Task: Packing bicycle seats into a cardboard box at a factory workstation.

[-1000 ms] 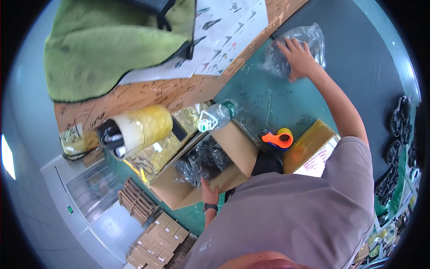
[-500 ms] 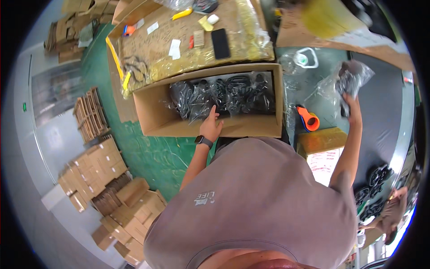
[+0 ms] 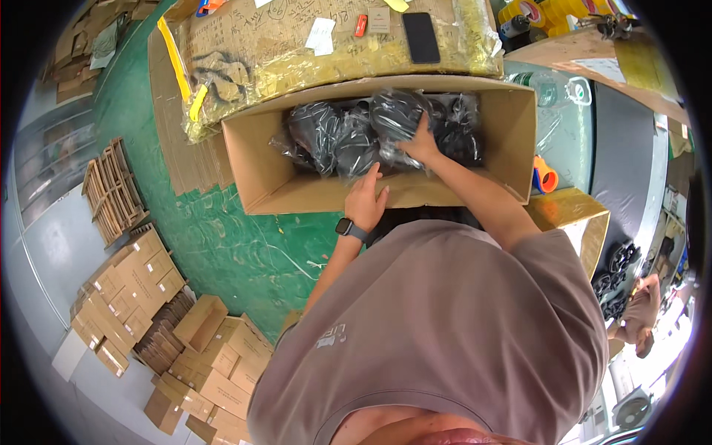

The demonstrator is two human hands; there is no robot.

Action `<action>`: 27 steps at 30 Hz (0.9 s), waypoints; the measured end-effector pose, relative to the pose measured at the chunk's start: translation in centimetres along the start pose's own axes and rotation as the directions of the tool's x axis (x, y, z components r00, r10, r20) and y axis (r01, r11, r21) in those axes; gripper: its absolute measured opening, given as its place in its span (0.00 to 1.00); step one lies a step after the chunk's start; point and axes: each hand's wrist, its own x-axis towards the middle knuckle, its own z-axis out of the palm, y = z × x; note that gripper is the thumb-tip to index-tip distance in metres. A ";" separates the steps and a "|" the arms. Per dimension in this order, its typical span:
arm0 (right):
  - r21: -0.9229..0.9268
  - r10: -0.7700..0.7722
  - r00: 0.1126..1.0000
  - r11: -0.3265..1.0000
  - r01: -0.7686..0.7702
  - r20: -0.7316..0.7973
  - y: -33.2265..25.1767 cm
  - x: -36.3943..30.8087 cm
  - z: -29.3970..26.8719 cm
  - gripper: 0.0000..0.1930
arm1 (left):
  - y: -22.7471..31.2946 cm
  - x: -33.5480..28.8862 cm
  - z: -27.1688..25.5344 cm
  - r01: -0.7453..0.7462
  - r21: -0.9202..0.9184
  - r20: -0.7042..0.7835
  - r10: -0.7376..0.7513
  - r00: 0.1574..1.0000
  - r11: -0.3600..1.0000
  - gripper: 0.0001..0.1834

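A long open cardboard box (image 3: 256, 159) stands in front of me, holding several dark parts in clear plastic bags (image 3: 315, 130). My right hand (image 3: 421, 144) reaches into it, fingers wrapped on a bagged black part (image 3: 395, 111) that lies on top of the others. What exactly the part is, the shiny plastic hides. At the box's near edge is my left hand (image 3: 365, 200), wearing a watch, with its fingers stretched out and holding nothing. Its fingertips come close to the bags in the middle.
Beyond the box, a taped carton (image 3: 282, 67) bears a phone (image 3: 421, 37), paper slips and a red lighter-like item (image 3: 360, 26). At right are an orange tape dispenser (image 3: 546, 176), a plastic bottle (image 3: 545, 89) and another person (image 3: 639, 311). Stacked cartons (image 3: 137, 285) stand at left.
My right hand has brought the bagged black part from the right-hand table into the box. My left hand stays at the near edge. The view has shifted.
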 end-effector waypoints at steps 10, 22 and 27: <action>-0.603 -0.152 0.956 0.748 0.278 0.253 5.8 3.0 3.6 0.50 | 1.9 -5.3 1.7 -0.309 0.076 -0.060 0.314 0.948 0.948 0.34; 0.601 -0.148 0.763 0.530 0.598 -0.629 41.7 -51.5 -27.0 0.41 | 31.7 -13.1 25.7 -0.814 -0.214 0.379 0.814 0.440 0.540 0.18; 0.690 0.533 0.442 0.501 0.522 -0.722 69.5 -60.3 -24.7 0.36 | 42.3 -22.5 42.4 -0.609 -0.406 0.580 0.707 0.405 0.681 0.20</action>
